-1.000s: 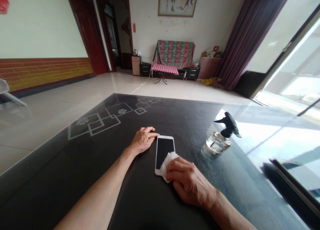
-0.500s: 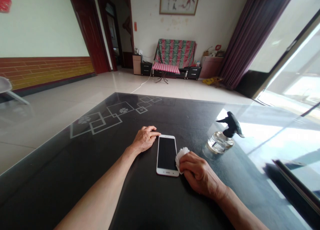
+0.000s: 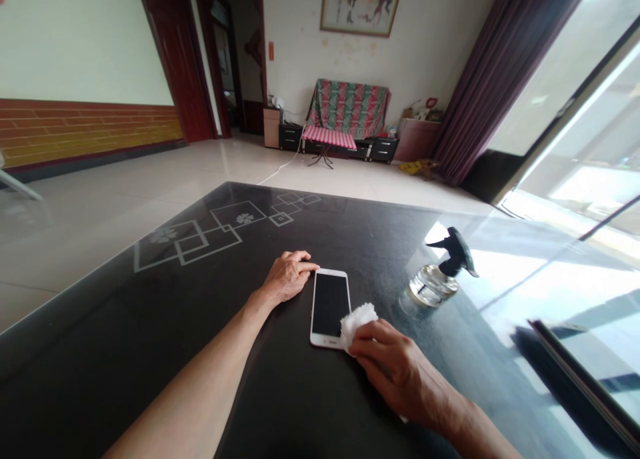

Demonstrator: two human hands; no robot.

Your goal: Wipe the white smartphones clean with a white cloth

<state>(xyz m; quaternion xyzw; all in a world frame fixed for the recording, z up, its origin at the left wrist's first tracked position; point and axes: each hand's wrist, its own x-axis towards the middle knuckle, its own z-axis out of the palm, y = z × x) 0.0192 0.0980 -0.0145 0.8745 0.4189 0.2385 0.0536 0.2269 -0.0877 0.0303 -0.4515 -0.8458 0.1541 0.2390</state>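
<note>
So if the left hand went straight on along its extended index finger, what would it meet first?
Probably the flat white-framed, black-screened smartphone, at its far left corner; the left hand has its index fingertip right at that edge, though contact is unclear.

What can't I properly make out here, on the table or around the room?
All in the head view:
- Phone, lower right corner: hidden by the white wad.
- Right hand, palm: turned away, hidden by the hand itself.
- Long dark object: cut off by the right edge.
- White chair: mostly cut off by the left edge.
- Framed picture: top cut off; its finer marks are too small.
</note>
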